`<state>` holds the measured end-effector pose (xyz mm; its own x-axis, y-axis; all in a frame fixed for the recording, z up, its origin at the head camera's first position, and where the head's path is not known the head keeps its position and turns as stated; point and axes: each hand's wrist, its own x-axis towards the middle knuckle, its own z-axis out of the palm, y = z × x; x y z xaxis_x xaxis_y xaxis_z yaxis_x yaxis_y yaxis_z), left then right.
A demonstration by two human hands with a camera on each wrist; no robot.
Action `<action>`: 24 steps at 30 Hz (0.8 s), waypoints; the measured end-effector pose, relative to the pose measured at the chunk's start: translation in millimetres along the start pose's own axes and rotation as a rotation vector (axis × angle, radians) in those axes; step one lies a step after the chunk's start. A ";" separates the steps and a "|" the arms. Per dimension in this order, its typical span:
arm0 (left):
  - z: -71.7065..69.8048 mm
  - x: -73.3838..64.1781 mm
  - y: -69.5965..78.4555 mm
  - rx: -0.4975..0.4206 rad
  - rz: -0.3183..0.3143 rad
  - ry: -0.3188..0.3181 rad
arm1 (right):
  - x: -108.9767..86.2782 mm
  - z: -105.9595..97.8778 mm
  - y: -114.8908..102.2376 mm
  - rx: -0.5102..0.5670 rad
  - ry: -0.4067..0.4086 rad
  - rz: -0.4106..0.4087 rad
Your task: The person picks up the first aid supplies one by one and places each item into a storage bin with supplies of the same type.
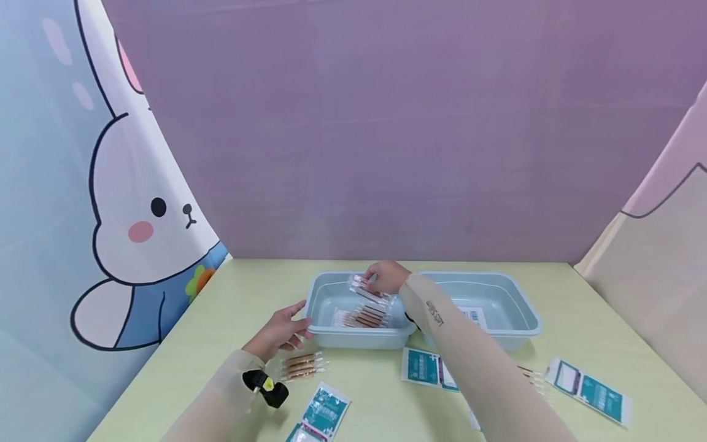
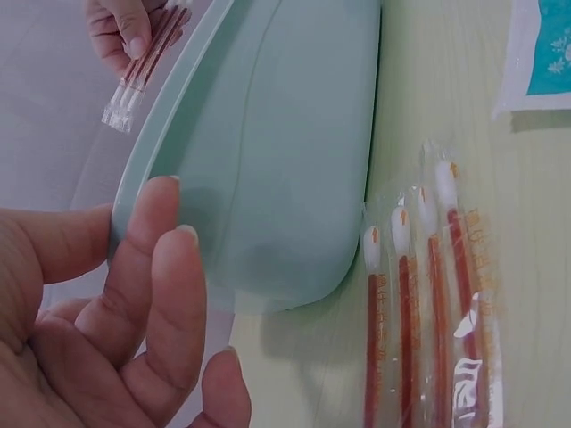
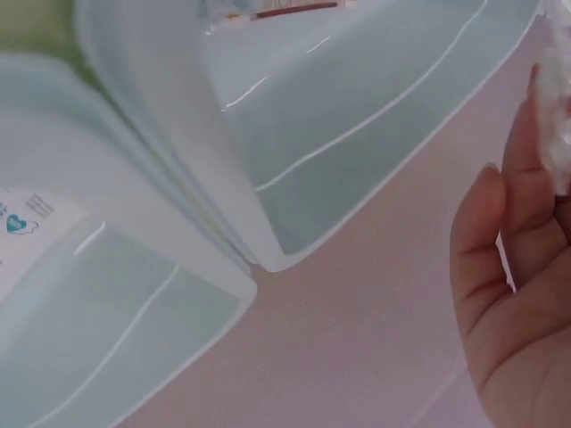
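1. The right hand [image 1: 388, 277] is above the left tray [image 1: 353, 339], thumb and fingers pinching a clear swab packet [image 1: 372, 294] near its far end.
2. The packet's long axis slants from far left to near right; other swab packets [image 1: 367, 317] lie below it on the tray floor, their sticks running roughly left to right.
3. The left hand [image 1: 282, 329] is nearer the tray's left end. It pinches the rim there, the other fingers bent outside the wall, with a row of wrapped swabs [image 1: 301, 366] on the table [image 1: 265, 279] just below it.
4. The right tray [image 1: 513, 334] sits close beside the left one, a white packet [image 1: 474, 315] on its floor; the right forearm hides part of the gap between them.
5. Teal packets lie along the near side of the table: one in front [image 1: 326, 408], one before the trays [image 1: 423, 367], one at the right [image 1: 595, 393]. More swabs [image 1: 533, 376] show partly behind the right sleeve.
6. A plain purple backdrop [image 1: 386, 123] rises behind the table, with a rabbit-printed cloth [image 1: 138, 184] at the left.
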<state>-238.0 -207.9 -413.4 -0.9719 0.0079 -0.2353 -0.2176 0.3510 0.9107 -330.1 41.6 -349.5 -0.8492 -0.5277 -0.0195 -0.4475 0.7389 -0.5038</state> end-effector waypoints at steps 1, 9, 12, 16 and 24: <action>-0.1 0.0 0.5 0.001 -0.003 0.002 | 2.4 -0.3 0.1 -0.018 0.003 0.013; -0.1 0.7 2.1 -0.005 -0.011 0.012 | 14.8 -3.2 -2.0 -0.065 -0.019 0.119; -0.1 0.9 2.7 -0.002 -0.018 0.017 | 17.4 -3.1 -2.3 -0.082 -0.021 0.120; 0.4 1.2 4.5 -0.007 -0.021 0.017 | 20.9 -0.8 0.0 -0.077 -0.023 0.117; 4.0 4.0 6.8 -0.006 -0.014 0.014 | 25.6 6.7 7.3 -0.098 -0.072 0.096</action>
<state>-243.0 -201.8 -409.6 -0.9699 -0.0098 -0.2432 -0.2315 0.3455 0.9094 -353.2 30.6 -359.5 -0.8686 -0.4788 -0.1272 -0.3936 0.8229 -0.4098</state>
